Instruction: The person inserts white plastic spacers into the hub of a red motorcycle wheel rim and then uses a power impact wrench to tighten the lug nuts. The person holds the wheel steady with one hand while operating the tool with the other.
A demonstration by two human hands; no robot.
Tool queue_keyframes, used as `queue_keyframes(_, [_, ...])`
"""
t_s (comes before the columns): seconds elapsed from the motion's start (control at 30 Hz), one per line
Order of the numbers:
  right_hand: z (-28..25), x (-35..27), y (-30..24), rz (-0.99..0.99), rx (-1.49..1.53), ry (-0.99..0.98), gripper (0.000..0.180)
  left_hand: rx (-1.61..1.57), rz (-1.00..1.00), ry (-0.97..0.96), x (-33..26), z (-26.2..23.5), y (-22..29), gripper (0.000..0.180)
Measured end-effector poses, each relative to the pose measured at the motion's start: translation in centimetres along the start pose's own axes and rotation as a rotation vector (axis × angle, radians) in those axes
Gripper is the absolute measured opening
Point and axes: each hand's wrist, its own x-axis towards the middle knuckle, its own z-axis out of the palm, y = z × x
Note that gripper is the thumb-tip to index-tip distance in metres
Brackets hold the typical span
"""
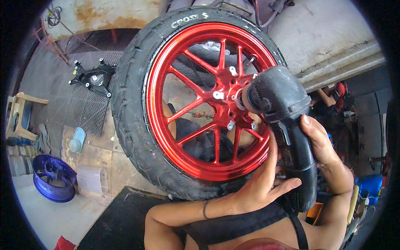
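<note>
A black pistol-shaped power tool (287,98), like an impact wrench, has its nose at the hub of a red spoked motorcycle wheel (187,109). Whether the nose touches the hub, I cannot tell. Around the rim sits a black tyre (132,121) with white marks on its sidewall. My left hand (260,183) is closed on the left side of the tool's handle, its thumb across the lower part. My right hand (323,143) grips the handle from the right, thumb just under the head; its other fingers are hidden behind. Silver lugs (218,95) stand around the hub.
A black frame part (92,78) lies on the mat at the left. Below it are a wooden stool (18,116), a blue wheel rim (54,179) and a clear plastic container (92,179). Another person in red (335,93) is at the right. A black surface (121,216) is near me.
</note>
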Motion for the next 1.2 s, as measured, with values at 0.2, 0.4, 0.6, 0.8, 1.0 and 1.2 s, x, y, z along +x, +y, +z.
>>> queue_keyframes(0.2, [1.1,2.0,0.7,-0.023,0.013,-0.112,0.068,0.096,0.075,0.071,-0.6,-1.4,-0.5,0.112])
queue_keyframes(0.4, [-0.2,0.5,0.6,0.005,0.008,-0.046,0.069,-0.002,0.012,0.012,0.0,-0.2,-0.4,0.112])
queue_keyframes(0.6, [-0.2,1.1,1.1,0.006,0.037,-0.074,0.07,0.022,0.052,0.019,-0.1,-0.4,-0.7,0.112])
queue_keyframes(0.8, [0.0,0.7,0.7,0.005,0.031,-0.08,0.069,-0.028,0.028,0.017,-0.2,-0.2,-0.7,0.111])
queue_keyframes(1.0, [-0.2,0.7,1.0,0.006,0.059,-0.075,0.068,0.024,0.064,0.016,0.0,-0.3,-0.9,0.111])
queue_keyframes(1.2, [-0.2,0.9,1.3,-0.035,0.022,-0.072,0.07,-0.112,0.017,0.017,-0.2,-0.1,-0.6,0.111])
